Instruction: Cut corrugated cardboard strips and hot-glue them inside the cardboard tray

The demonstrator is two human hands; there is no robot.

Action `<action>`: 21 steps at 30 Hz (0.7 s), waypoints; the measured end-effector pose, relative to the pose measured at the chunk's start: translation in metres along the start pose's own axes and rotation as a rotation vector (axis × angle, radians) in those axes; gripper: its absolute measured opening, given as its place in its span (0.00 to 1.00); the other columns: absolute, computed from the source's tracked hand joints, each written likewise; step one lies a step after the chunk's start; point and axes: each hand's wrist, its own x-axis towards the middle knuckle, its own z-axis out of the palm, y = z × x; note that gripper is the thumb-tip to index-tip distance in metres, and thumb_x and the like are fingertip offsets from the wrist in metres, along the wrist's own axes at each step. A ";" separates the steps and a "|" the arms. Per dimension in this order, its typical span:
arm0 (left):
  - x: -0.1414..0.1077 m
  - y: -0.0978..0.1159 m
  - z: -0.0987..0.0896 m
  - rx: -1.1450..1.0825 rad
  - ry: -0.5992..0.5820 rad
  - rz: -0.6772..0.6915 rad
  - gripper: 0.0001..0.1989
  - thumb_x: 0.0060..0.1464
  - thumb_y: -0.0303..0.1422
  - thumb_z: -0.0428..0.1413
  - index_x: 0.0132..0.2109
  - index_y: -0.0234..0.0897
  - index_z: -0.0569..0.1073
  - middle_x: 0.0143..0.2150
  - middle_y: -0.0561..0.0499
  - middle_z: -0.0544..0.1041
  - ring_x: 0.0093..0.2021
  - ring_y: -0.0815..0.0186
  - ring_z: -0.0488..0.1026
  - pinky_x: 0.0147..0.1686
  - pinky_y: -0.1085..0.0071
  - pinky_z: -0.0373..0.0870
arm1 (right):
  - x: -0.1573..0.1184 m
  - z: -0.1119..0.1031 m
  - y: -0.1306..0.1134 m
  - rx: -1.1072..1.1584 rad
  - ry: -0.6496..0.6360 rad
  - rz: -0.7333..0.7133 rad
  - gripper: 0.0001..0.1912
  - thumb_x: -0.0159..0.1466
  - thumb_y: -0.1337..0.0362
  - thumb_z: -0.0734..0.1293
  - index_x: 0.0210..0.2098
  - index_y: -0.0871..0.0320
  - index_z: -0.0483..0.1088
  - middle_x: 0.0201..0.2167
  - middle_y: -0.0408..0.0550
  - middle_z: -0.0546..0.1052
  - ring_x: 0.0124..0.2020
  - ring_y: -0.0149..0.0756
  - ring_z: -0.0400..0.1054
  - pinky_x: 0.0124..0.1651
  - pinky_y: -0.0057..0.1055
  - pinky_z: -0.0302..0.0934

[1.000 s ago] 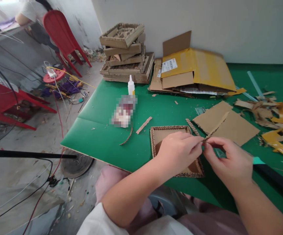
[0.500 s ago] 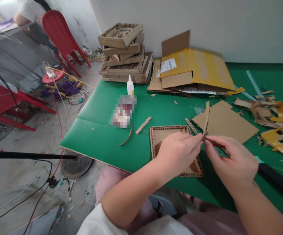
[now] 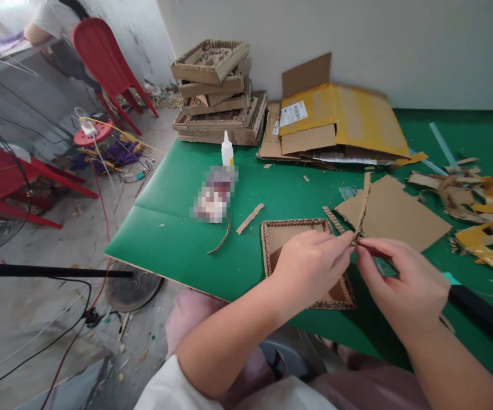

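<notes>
Between the fingertips of both hands is a narrow cardboard strip (image 3: 363, 200), its long end sticking up and away from me. My left hand (image 3: 315, 259) pinches it from the left, above a shallow cardboard tray (image 3: 265, 247) with corrugated edging, and hides much of that tray. From the right, my right hand (image 3: 404, 279) pinches the strip's lower end with thumb and forefinger. Just beyond the fingers lie a short corrugated strip (image 3: 333, 220) and a flat cardboard sheet (image 3: 394, 213). Another loose strip (image 3: 250, 218) and a curved strip (image 3: 220, 239) rest left of the tray.
A white glue bottle (image 3: 227, 151) stands behind a blurred-out object (image 3: 214, 196). Stacked cardboard trays (image 3: 216, 108) and a flattened yellow-taped box (image 3: 349, 122) sit at the back. Cardboard scraps (image 3: 485, 199) and a black-handled tool (image 3: 485, 316) lie right. A person sits far left.
The upright end of the strip has swung slightly to the right. Both hands keep nearly the same place and grip.
</notes>
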 end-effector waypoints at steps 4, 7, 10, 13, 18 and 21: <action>0.000 0.000 -0.001 0.005 -0.043 0.004 0.16 0.61 0.31 0.43 0.46 0.32 0.73 0.27 0.50 0.76 0.29 0.70 0.72 0.31 0.74 0.70 | 0.000 0.001 -0.002 0.010 -0.013 0.021 0.05 0.57 0.69 0.66 0.35 0.61 0.69 0.28 0.47 0.76 0.26 0.31 0.71 0.32 0.24 0.66; 0.000 0.000 0.000 0.016 -0.098 -0.002 0.16 0.61 0.31 0.42 0.48 0.31 0.72 0.29 0.49 0.76 0.31 0.69 0.73 0.33 0.73 0.71 | 0.000 0.001 -0.001 -0.002 -0.007 0.031 0.05 0.57 0.69 0.66 0.35 0.60 0.69 0.28 0.46 0.76 0.26 0.30 0.71 0.32 0.24 0.66; 0.000 0.001 0.001 0.028 -0.132 0.014 0.17 0.61 0.30 0.41 0.49 0.30 0.70 0.31 0.48 0.77 0.31 0.69 0.73 0.33 0.71 0.72 | -0.001 -0.001 0.000 -0.026 0.012 0.014 0.05 0.56 0.71 0.66 0.34 0.61 0.69 0.27 0.46 0.76 0.26 0.30 0.71 0.32 0.24 0.65; -0.001 0.001 0.002 0.045 -0.126 0.045 0.17 0.62 0.30 0.41 0.50 0.29 0.70 0.30 0.49 0.77 0.31 0.69 0.73 0.32 0.71 0.72 | -0.001 -0.002 0.001 -0.035 0.023 0.004 0.04 0.56 0.72 0.66 0.33 0.61 0.69 0.26 0.46 0.76 0.26 0.30 0.71 0.32 0.24 0.65; -0.001 0.001 0.002 0.049 -0.099 0.065 0.18 0.63 0.31 0.40 0.49 0.28 0.70 0.31 0.48 0.77 0.31 0.69 0.74 0.33 0.71 0.72 | 0.000 0.000 0.000 -0.052 0.007 -0.019 0.03 0.56 0.71 0.66 0.32 0.62 0.69 0.25 0.47 0.76 0.26 0.30 0.71 0.31 0.23 0.64; 0.000 0.001 0.001 0.058 -0.132 0.049 0.17 0.62 0.31 0.40 0.49 0.29 0.70 0.32 0.47 0.77 0.33 0.69 0.74 0.34 0.71 0.72 | 0.001 0.000 -0.001 -0.057 -0.003 -0.015 0.02 0.57 0.70 0.65 0.32 0.61 0.69 0.25 0.46 0.76 0.26 0.31 0.71 0.31 0.23 0.64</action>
